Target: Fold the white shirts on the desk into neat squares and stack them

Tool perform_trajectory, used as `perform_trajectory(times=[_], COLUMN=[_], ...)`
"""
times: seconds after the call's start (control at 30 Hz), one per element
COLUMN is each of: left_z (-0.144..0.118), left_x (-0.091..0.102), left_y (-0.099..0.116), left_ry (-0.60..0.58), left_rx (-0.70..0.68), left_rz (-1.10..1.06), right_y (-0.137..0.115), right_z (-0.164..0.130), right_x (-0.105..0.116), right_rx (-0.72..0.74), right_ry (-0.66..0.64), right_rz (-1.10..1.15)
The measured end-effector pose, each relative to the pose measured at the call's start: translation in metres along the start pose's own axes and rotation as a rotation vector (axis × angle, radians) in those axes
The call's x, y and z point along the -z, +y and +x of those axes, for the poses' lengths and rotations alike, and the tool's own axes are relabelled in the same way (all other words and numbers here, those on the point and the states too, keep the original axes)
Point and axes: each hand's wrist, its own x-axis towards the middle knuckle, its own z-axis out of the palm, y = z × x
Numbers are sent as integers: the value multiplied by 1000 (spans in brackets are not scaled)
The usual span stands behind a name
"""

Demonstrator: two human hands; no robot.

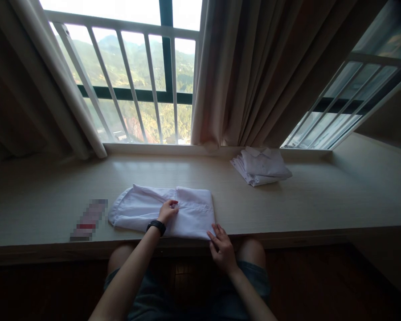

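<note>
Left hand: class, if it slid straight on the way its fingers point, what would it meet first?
Probably more of the white shirt the left hand rests on, then bare ledge; possibly the folded stack, though depth is unclear.

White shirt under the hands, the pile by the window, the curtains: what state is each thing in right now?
White shirt: partly folded, lying flat at the ledge's front edge.
Left hand: resting on the shirt's middle, pressing it.
Right hand: fingertips at the shirt's near right corner.
Pile of white garments: folded, stacked by the window.
Curtains: drawn aside, window uncovered.
Wristwatch: worn on the left wrist.
</note>
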Motion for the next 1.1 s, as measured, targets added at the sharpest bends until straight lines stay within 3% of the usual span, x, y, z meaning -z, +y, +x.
perform_trajectory(times=[0.3,0.53,0.73,1.1], left_z=[4,-4,-7,-6], left_x=[-15,-10,-11,-10], left_y=[17,23,21,19], left_ry=[18,123,-27,-51], left_rx=[-134,-207,-313,-324], left_rz=[59,317,576,649], right_y=[2,-4,-6,-6], right_z=[-3,0,3,4], right_x=[-1,7,12,10], right_rx=[2,-2,-33,-78], right_ry=[-57,-109,-134,-140], right_rz=[-61,-49,-19,-19])
